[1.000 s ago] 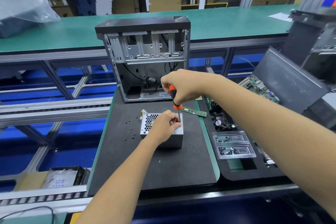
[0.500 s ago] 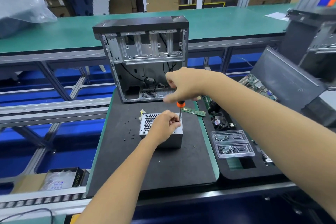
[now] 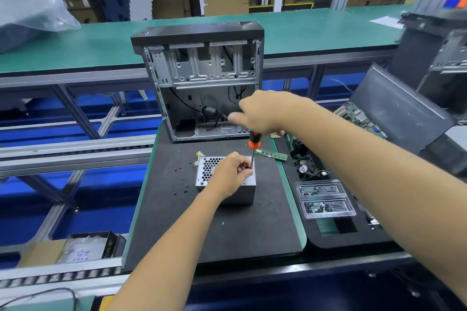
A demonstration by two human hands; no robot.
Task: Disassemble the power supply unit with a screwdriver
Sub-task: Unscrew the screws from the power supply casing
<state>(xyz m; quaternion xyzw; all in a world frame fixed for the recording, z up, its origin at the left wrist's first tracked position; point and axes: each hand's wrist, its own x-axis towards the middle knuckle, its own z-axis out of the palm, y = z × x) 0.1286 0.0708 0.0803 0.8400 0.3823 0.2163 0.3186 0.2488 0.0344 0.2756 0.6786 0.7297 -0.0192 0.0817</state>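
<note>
Right hand (image 3: 262, 112) up over the PSU (image 3: 228, 184), wrapped round the top of the screwdriver (image 3: 253, 145), thumb poking out to the left and blurred. Orange-and-black handle below the fist, shaft running straight down to the PSU's top near its far right corner. Left hand (image 3: 231, 171) resting on the PSU's top, fingertips pinched around the shaft just above the tip. Tip itself hidden behind those fingers. PSU sitting on the black mat (image 3: 177, 235) on the desk (image 3: 290, 197), honeycomb grille showing on its left side. Small black screws (image 3: 183, 185) scattered on the mat just left of it. Open PC case (image 3: 202, 78) standing upright behind, at the mat's far edge. RAM stick (image 3: 271, 154) lying flat to the right of the screwdriver. Clear tray (image 3: 324, 199) on the next mat, fan (image 3: 307, 168) just beyond it.
</note>
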